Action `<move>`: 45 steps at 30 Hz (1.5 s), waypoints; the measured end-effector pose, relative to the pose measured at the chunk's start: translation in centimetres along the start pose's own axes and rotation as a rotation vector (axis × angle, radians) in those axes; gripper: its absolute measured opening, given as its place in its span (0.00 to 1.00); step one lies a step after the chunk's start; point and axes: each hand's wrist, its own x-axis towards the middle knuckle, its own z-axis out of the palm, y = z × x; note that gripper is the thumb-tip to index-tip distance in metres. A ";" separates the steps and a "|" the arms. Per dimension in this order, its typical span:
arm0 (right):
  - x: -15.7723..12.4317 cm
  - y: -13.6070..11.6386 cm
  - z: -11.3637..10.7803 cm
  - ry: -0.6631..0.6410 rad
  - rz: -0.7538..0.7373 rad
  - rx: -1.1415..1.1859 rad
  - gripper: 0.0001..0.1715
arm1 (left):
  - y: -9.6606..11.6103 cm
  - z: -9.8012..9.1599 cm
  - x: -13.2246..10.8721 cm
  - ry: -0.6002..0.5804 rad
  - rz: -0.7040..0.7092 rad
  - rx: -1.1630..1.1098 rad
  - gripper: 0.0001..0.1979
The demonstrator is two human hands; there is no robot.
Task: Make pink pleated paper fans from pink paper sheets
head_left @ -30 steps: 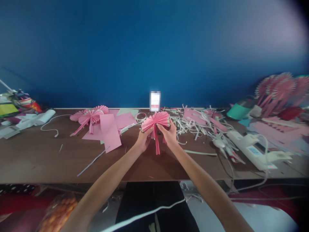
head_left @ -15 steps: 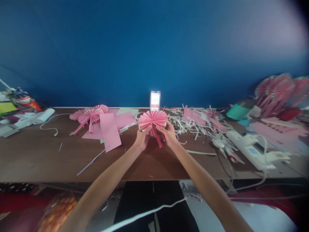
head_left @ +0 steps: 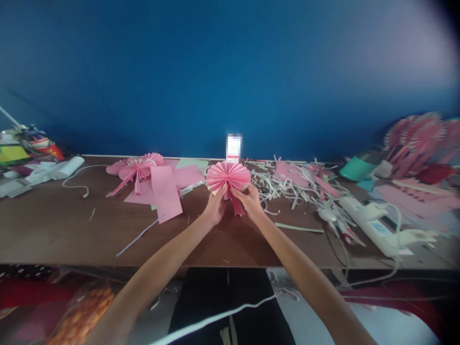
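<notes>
A pink pleated paper fan point(head_left: 228, 176), spread into a nearly round shape with a folded handle hanging below, is held upright over the middle of the table. My left hand point(head_left: 216, 205) grips its lower left edge, thumb pressed on the pleats. On the other side, my right hand point(head_left: 248, 199) pinches the lower right part near the handle. Fingers behind the paper are hidden. Left of my hands lie finished-looking pink fans point(head_left: 136, 168) and a flat pink paper sheet point(head_left: 166, 194).
White paper strips point(head_left: 287, 184) lie in a tangle right of my hands. Farther right are a white power strip point(head_left: 373, 227) with cables, a teal container point(head_left: 357, 167) and upright pink fans point(head_left: 419, 134). A white paper roll point(head_left: 70, 167) is at the left. A blurred-out screen point(head_left: 234, 147) stands behind the fan.
The fan has opened into a rounder shape, its lower sides drawn down toward the handle. My hands have come slightly closer together. The whole view has shifted a little.
</notes>
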 end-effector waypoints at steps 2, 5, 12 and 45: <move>0.1 0.4 -0.1 0.008 0.008 -0.009 0.20 | -0.1 0.3 -0.2 -0.001 0.003 0.009 0.20; 0.1 0.4 -0.2 -0.009 0.014 -0.033 0.18 | -0.1 0.6 -0.5 0.008 -0.019 0.048 0.19; 0.1 -1.1 -0.5 -0.161 -0.013 0.013 0.21 | 0.4 0.0 0.1 0.056 0.038 0.087 0.19; 0.6 0.6 -0.9 -0.031 -0.014 0.069 0.20 | 0.2 -0.9 0.2 -0.084 -0.194 0.051 0.15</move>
